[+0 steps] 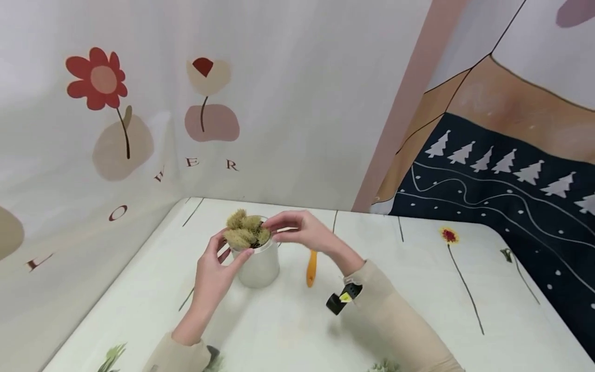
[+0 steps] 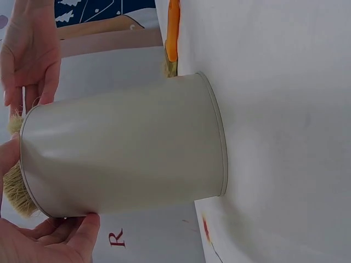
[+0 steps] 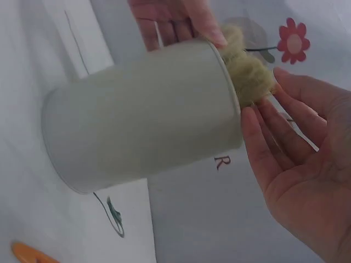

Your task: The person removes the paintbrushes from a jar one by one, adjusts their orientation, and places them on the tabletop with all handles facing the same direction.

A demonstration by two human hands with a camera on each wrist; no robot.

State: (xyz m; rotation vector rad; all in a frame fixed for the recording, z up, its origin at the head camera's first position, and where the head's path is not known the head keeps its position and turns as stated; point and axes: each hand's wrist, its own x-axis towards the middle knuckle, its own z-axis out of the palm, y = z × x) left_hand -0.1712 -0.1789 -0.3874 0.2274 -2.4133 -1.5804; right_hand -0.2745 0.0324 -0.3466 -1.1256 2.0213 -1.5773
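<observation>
beige sleeves (image 1: 400,325) lead to both hands. the left hand (image 1: 211,271) clasps the rim of a pale grey cylindrical pot (image 1: 258,266); the right hand (image 1: 307,227), fingers loosely extended, touches fuzzy yellow-green tufts (image 1: 243,230) at its mouth. the pot stands upright toward the far-left corner of the white table (image 1: 288,330). right of it lies an orange-handled bristle brush (image 1: 311,269); a green leafy sprig (image 1: 111,357) lies toward the left edge.
</observation>
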